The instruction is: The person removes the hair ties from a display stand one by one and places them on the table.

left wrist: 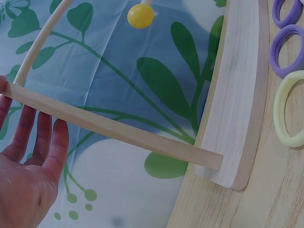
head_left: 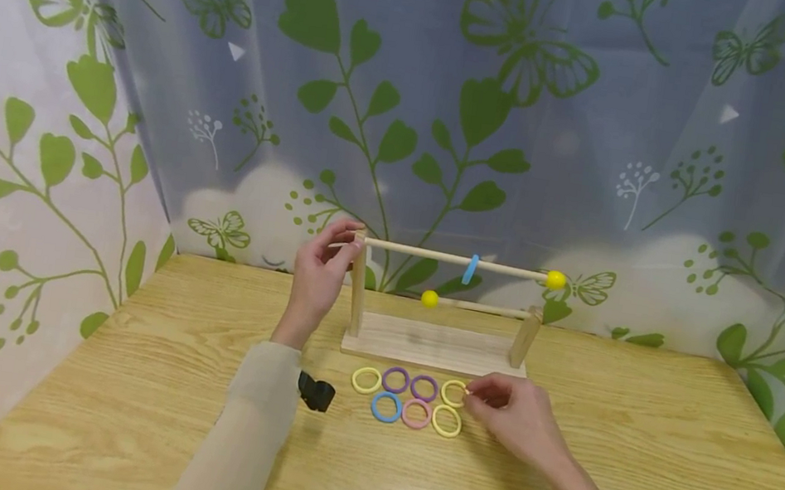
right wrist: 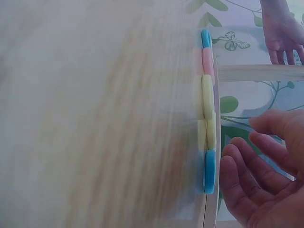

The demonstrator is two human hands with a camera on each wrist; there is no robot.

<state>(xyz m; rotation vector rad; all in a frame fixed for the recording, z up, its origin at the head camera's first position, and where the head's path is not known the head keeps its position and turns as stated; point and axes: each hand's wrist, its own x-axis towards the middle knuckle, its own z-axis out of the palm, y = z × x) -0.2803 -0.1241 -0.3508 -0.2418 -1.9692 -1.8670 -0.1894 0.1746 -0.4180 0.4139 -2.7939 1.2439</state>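
Note:
My left hand (head_left: 321, 273) holds the top of the left post (left wrist: 118, 128) of a wooden two-rod stand (head_left: 435, 343), thumb on one side and fingers behind. A blue ring (head_left: 470, 269) hangs on the upper rod. In front of the base lie several soft rings: two purple, a pink ring (head_left: 416, 413), a blue one and yellow ones. My right hand (head_left: 515, 413) is low over the table, fingertips right at the edge of a yellow ring (head_left: 454, 393). In the right wrist view its bent fingers (right wrist: 237, 166) have nothing between them, beside another blue ring (right wrist: 210, 172).
Yellow balls cap the upper rod's right end (head_left: 556, 280) and the lower rod's left end (head_left: 429, 299). A leaf-patterned curtain (head_left: 411, 114) hangs behind the wooden table (head_left: 113, 407). Dark wrist devices (head_left: 316, 392) are worn on both arms.

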